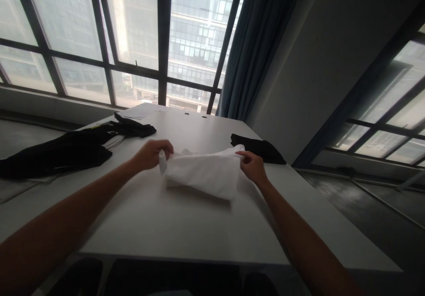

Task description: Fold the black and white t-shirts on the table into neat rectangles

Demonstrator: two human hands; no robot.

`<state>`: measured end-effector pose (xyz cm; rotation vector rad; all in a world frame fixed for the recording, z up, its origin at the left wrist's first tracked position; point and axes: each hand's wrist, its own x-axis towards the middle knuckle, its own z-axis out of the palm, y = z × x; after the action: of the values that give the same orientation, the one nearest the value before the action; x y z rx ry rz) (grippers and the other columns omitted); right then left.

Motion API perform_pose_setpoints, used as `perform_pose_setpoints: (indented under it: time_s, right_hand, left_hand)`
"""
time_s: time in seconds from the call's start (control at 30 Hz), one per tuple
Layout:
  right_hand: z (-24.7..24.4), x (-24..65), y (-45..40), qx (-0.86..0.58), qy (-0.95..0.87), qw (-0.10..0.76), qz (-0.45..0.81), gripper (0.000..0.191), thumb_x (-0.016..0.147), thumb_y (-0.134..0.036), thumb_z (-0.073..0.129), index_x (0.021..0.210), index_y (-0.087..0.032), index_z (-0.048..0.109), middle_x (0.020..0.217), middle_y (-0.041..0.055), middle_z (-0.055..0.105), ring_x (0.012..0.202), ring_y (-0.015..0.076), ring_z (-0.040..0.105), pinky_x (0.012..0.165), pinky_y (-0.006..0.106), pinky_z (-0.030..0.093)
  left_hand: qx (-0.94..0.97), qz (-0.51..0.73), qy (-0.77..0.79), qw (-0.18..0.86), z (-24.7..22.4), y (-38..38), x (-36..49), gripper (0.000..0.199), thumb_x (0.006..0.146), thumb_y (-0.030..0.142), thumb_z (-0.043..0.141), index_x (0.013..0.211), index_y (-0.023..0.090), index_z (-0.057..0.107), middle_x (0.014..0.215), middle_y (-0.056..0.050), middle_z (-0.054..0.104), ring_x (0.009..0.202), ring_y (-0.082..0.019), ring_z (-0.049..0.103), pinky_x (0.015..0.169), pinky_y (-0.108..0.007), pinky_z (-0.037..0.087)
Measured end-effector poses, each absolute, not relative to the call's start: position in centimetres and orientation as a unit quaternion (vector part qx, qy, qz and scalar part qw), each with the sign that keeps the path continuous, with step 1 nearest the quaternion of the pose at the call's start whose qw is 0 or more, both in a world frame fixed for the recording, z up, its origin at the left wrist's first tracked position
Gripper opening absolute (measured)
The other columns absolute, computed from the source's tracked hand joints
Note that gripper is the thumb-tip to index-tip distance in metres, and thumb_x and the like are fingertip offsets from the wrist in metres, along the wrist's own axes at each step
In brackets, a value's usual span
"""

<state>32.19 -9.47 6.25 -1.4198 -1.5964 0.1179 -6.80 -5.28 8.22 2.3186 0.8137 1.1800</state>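
Left hand (155, 154), fingers pinching one end of a folded white fabric piece (204, 174), centre of frame; right hand (253, 167), thumb and fingers pinching its other end. Beneath: white flat-topped table (186, 238). Right of centre: folded black cloth (260, 149). Left: heaped black garments (69, 150).

Daylight reaches me only through the windows (195, 30), which glare pale and washed out, while the room stays dim. I see soft shadow under the white cloth (202, 174), black clothes losing detail, wide-angle stretch toward the edges, and slight softness overall.
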Motion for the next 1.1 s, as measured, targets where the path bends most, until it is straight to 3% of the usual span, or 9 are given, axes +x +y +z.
perform_pose_setpoints:
  time_s: [0.13,0.27,0.37,0.53,0.6,0.7,0.8,0.9,1.1]
  right_hand:
    - [6.1,31.9,-10.3,-0.591,-0.719,0.322,0.174,0.042,0.071,-0.057,0.076,0.084,-0.017,0.080,0.064,0.0047,0.072,0.061,0.0204,0.066,0.063,0.032,0.052]
    - [5.8,31.2,-10.7,-0.535,-0.732,0.130,0.401,0.043,0.077,-0.060,0.071,0.072,-0.017,0.075,0.066,0.0059,0.074,0.061,0.0205,0.069,0.061,0.031,0.054]
    - [5.0,30.8,-10.1,-0.575,-0.739,0.203,0.286,0.040,0.083,-0.055,0.067,0.076,-0.017,0.076,0.067,0.0061,0.074,0.060,0.0190,0.068,0.062,0.029,0.053]
    - [3.0,30.1,-8.6,-0.593,-0.757,0.259,0.086,0.034,0.082,-0.041,0.071,0.104,-0.016,0.078,0.103,0.0111,0.077,0.085,0.0213,0.069,0.078,0.031,0.052]
    - [2.5,29.5,-8.6,-0.590,-0.766,0.241,0.086,0.038,0.081,-0.038,0.073,0.111,-0.015,0.076,0.102,0.0109,0.076,0.087,0.0212,0.067,0.080,0.030,0.050]
    - [2.4,28.6,-9.0,-0.598,-0.766,0.204,0.120,0.029,0.085,-0.036,0.068,0.102,-0.015,0.077,0.086,0.0067,0.075,0.073,0.0178,0.064,0.069,0.028,0.046]
    - [2.9,28.5,-9.0,-0.594,-0.767,0.215,0.112,0.022,0.086,-0.037,0.066,0.083,-0.017,0.075,0.074,0.0033,0.072,0.065,0.0158,0.058,0.062,0.027,0.041]
    - [3.6,29.1,-8.8,-0.594,-0.747,0.294,0.046,0.026,0.086,-0.040,0.064,0.073,-0.019,0.069,0.071,0.0032,0.069,0.065,0.0165,0.056,0.064,0.029,0.040]
    - [6.1,32.3,-8.8,-0.573,-0.674,0.463,-0.059,0.036,0.087,-0.056,0.057,0.075,-0.022,0.062,0.079,0.0054,0.068,0.075,0.0208,0.060,0.072,0.031,0.047]
  left_hand:
    - [0.684,0.539,0.426,0.246,7.7,-1.3,-12.0,0.015,0.064,0.025,0.060,0.077,0.018,0.063,0.060,0.001,0.062,0.057,-0.017,0.058,0.058,-0.028,0.048]
    - [0.590,0.576,0.551,0.132,7.4,0.0,-14.7,0.022,0.067,0.019,0.055,0.087,0.016,0.066,0.076,-0.002,0.070,0.076,-0.021,0.067,0.076,-0.033,0.055]
    - [0.659,0.530,0.532,0.037,7.1,-0.8,-13.2,0.023,0.078,0.021,0.050,0.091,0.016,0.068,0.089,-0.005,0.074,0.090,-0.023,0.069,0.092,-0.038,0.053]
    - [0.875,0.280,0.394,0.011,5.4,-4.4,-5.7,0.045,0.093,0.049,0.050,0.120,0.019,0.069,0.124,-0.013,0.071,0.119,-0.031,0.063,0.105,-0.046,0.046]
    - [0.914,0.166,0.369,0.031,5.0,-5.4,-3.7,0.051,0.092,0.052,0.055,0.131,0.021,0.065,0.132,-0.014,0.068,0.124,-0.032,0.060,0.108,-0.048,0.043]
    - [0.928,0.077,0.358,0.067,5.2,-5.7,-3.1,0.049,0.088,0.051,0.064,0.129,0.024,0.068,0.128,-0.010,0.070,0.118,-0.031,0.064,0.105,-0.043,0.043]
    - [0.931,0.084,0.342,0.099,5.6,-5.3,-4.3,0.044,0.085,0.052,0.069,0.119,0.025,0.073,0.118,-0.007,0.073,0.106,-0.027,0.068,0.094,-0.034,0.048]
    - [0.931,0.126,0.328,0.101,5.7,-5.0,-5.1,0.046,0.086,0.059,0.066,0.114,0.024,0.074,0.109,-0.006,0.073,0.092,-0.023,0.070,0.083,-0.030,0.049]
    - [0.908,0.279,0.308,0.057,7.0,-4.6,-6.0,0.041,0.088,0.061,0.060,0.087,0.023,0.074,0.083,-0.004,0.073,0.077,-0.019,0.065,0.078,-0.030,0.046]
